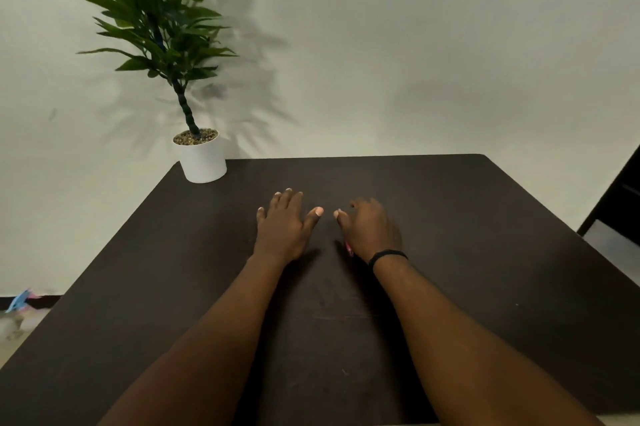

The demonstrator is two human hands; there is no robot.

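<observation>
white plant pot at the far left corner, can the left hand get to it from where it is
Probably yes. The left hand lies flat on the dark table, and only bare tabletop shows between it and the white plant pot, which stands farther back and to its left.

Two hands are seen, left hand (284, 222) and right hand (369, 228); one potted plant (201, 159) beyond the left hand; one wristband (387, 256).

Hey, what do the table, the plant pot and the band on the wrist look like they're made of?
The table looks like dark brown wood or laminate, matte, with faint grain and scratches. The plant pot seems white ceramic or plastic, smooth and plain; the look leaves it open. The band on the right wrist looks like thin black elastic or rubber.
</observation>
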